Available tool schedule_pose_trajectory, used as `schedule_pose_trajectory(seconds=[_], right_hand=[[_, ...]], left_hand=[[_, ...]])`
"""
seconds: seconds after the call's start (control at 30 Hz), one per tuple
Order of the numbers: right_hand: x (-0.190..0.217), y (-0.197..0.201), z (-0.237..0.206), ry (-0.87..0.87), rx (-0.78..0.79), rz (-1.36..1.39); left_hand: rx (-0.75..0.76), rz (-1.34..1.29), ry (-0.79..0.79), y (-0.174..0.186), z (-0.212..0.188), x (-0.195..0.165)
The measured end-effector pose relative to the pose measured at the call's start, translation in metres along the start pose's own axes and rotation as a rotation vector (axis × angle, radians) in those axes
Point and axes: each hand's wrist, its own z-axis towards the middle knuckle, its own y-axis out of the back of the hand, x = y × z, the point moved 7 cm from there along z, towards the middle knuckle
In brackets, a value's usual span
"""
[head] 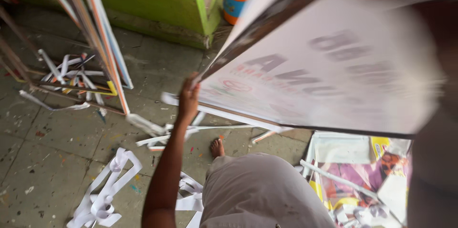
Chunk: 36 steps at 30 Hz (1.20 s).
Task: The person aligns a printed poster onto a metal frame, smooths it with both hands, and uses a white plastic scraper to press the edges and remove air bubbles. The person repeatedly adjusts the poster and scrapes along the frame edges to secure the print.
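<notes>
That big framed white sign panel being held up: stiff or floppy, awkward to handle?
Probably stiff: the sign panel stays flat though the left hand grips only its corner, and a dark frame edge runs straight. Likely light for its size, since one hand appears to steady that end. Its breadth looks unwieldy, apt to swing or catch the leaning strips. The right hand is not visible.
</notes>
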Motion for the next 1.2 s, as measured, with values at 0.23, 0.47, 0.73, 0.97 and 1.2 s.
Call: schedule_pose_trajectory(seconds=[0.23, 0.47, 0.73, 0.97, 1.2], right_hand=[[0.087, -0.180, 0.069, 0.148, 0.129, 0.115], [0.115, -0.298, 0.066, 0.197, 0.018, 0.135], [0.055, -0.341, 0.079, -0.155, 0.445, 0.666], [0.023, -0.371, 0.108, 0.309, 0.790, 0.111], [0.016, -0.461, 0.095, 0.147, 1.133, 0.575]], left_hand=[[0.081, -0.250, 0.202, 0.025, -0.001, 0.026], [0.107, -0.744, -0.090, 0.128, 0.069, -0.004], [-0.084, -0.703, -0.171, 0.127, 0.083, 0.018], [0.021, -0.846, -0.126, 0.122, 0.079, 0.043], [0.037, -0.695, -0.135, 0.138, 0.066, 0.038]])
